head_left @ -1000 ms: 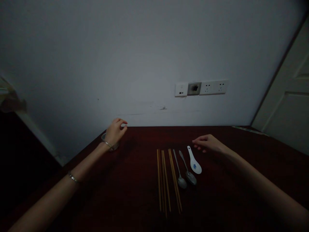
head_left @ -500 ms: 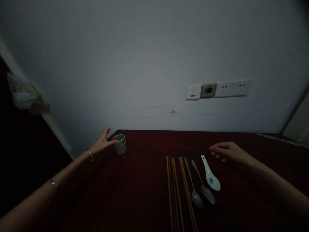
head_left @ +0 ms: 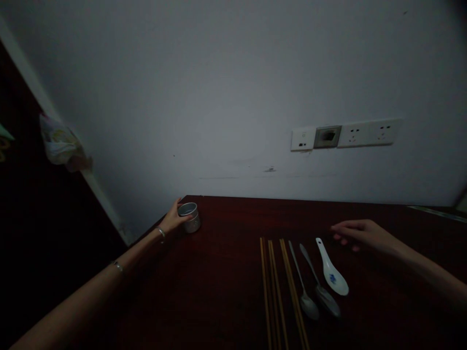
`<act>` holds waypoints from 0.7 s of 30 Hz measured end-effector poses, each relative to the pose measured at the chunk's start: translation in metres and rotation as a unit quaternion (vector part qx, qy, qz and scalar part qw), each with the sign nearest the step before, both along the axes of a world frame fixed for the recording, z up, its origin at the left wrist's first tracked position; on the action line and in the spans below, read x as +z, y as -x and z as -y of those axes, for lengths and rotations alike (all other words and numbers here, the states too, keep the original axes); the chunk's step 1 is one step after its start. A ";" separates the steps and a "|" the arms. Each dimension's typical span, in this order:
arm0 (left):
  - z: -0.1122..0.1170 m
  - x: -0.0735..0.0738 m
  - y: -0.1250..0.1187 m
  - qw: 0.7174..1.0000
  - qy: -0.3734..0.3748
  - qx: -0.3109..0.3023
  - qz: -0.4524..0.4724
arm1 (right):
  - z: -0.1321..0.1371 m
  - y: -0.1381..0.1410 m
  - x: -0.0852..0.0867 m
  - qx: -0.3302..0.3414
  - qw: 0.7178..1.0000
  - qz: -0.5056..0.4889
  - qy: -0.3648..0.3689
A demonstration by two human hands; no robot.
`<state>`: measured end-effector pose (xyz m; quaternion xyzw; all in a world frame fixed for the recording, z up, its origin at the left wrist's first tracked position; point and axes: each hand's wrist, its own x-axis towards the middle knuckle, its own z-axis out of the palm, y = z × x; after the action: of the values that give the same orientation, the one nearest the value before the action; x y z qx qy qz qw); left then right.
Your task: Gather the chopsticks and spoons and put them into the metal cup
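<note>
At the far left corner of the table stands a silvery metal cup (head_left: 193,223), upright and open at the top. My left hand (head_left: 174,218) is closed round its left side, thumb across the front and fingers behind the rim. My right hand (head_left: 359,232) hovers at the right, fingers loosely bent and a little apart, holding nothing. Nearest to it lies a white ceramic spoon (head_left: 331,270) with a blue mark in its bowl. Left of that lie two metal spoons, a wider one (head_left: 326,300) and a slimmer one (head_left: 308,306), then several wooden chopsticks (head_left: 275,291) in a row.
The dark red table (head_left: 219,262) meets a pale wall (head_left: 233,97) at the back. Sockets and switches (head_left: 343,136) are set in the wall. A plastic bag (head_left: 62,143) hangs at the left by a dark doorway. A pale strip (head_left: 438,214) lies at the back right.
My left hand has come onto the cup, its fingers closing round it. The view has shifted, so everything sits further right in the picture. My right hand keeps nearly the same pose.
</note>
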<state>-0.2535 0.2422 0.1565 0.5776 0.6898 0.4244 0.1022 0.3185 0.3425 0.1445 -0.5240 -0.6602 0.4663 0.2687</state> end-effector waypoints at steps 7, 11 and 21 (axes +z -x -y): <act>-0.013 0.012 -0.016 0.999 -0.033 0.032 -0.010 | 0.000 -0.002 0.003 -0.015 1.000 -0.014 0.007; -0.041 0.028 -0.056 0.998 -0.041 -0.019 -0.042 | 0.001 -0.005 0.006 -0.011 1.000 -0.028 0.002; -0.126 0.026 -0.234 0.976 -0.061 -0.208 0.003 | 0.009 -0.003 0.015 -0.009 0.998 -0.052 -0.017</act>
<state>-0.0195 0.3683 0.1827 0.7126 0.5269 0.4364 0.1552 0.3211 0.3337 0.1596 -0.5006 -0.6482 0.4790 0.3159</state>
